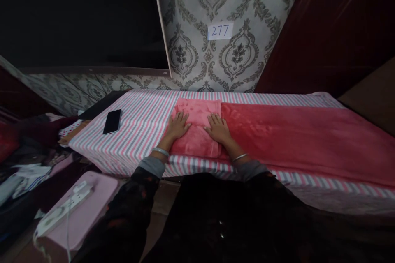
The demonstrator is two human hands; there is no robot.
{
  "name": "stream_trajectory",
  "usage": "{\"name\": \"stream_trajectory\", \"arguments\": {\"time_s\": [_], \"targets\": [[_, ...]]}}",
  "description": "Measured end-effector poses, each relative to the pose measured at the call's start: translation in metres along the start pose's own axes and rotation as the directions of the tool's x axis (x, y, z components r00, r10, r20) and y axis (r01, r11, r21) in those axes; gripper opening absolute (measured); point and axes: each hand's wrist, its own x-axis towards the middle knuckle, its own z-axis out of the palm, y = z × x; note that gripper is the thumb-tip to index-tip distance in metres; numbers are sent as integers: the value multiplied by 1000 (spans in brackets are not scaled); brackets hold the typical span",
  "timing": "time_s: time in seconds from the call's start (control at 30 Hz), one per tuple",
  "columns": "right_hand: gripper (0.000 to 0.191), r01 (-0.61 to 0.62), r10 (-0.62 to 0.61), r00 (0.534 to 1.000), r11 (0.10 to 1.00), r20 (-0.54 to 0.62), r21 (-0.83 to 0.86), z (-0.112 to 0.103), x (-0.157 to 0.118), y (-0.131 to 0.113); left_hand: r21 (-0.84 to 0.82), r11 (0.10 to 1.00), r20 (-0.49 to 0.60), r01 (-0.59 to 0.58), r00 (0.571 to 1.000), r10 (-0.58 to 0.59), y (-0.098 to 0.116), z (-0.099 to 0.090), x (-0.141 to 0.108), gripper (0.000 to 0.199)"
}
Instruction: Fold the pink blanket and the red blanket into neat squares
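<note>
1. Pink fleece blanket point(197, 104) lies with its folded end on a striped bed sheet point(138, 123), directly beneath both palms, by the sheet's near edge.
2. Left hand point(177, 126) and right hand point(218, 128) rest flat and open on it, fingers spread, grasping nothing.
3. Black smartphone point(112, 121) sits apart, toward the sheet's left end.

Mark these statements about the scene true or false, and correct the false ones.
The left hand and right hand lie flat on the pink fleece blanket. True.
The left hand grips the smartphone. False: the smartphone lies on the striped bed sheet, apart from both hands.
A silvery bangle circles the left wrist, and another bangle the right. True.
The wall card reads 342. False: the white card reads 277.
</note>
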Motion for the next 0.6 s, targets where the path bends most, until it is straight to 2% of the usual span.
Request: {"name": "stream_trajectory", "arguments": {"time_s": [0.17,0.27,0.33,0.4,0.5,0.6], "targets": [[64,-48,41,991,998,131,46,-21,-19,1,5,1000,-2,7,1000,-7,1,-1,-1,63],[67,-22,18,998,997,52,72,-26,-36,-12,21,1000,-17,2,1000,-2,1,1,0,63],[69,64,-63,998,996,-16,66,-22,-48,-21,24,1000,-20,-1,1000,2,1,1,0,64],[68,105,-105,994,992,-2,73,-14,-57,-26,24,1000,-18,3,1000,-2,1,0,1,66],[66,73,-79,996,991,52,112,-3,-67,-21,31,999,-12,7,1000,-6,1,-3,1,67],[63,56,-63,997,987,41,152,1,-78,-9,53,999,-11,-7,1000,8,0,-6,2,67]]}}
